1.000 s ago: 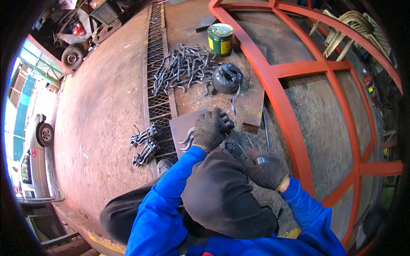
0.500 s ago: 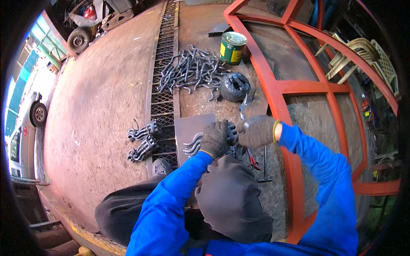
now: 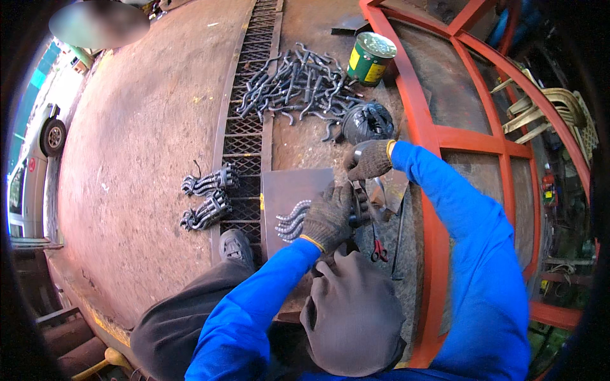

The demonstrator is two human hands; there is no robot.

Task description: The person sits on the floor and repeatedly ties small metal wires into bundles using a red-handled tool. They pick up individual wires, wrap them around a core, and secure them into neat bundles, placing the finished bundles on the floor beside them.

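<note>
My left hand [image 3: 327, 216], in a dark knitted glove, presses down on and grips a bundle of bent, ribbed metal rods [image 3: 292, 220] lying on a flat metal plate [image 3: 298, 184]. Beyond it and to the right, my gloved right hand [image 3: 368, 159] is closed on a dark plastic strip [image 3: 358, 186] that runs down to the bundle. A roll of black plastic [image 3: 368, 124] sits just past my right hand. Red-handled scissors [image 3: 379, 252] lie to the right of the bundle, beside a thin metal bar [image 3: 400, 244]. My left hand covers the bundle's middle.
Two tied rod bundles [image 3: 210, 181] rest at the left by a floor grating [image 3: 243, 152]. Farther off are a heap of loose bent rods [image 3: 298, 86] and a green and yellow can [image 3: 372, 60]. A red metal frame [image 3: 457, 136] stands along the right.
My right hand has moved up and away from the bundle, drawing the strip taut. My left hand stays on the rods. The whole view has shifted a little.
</note>
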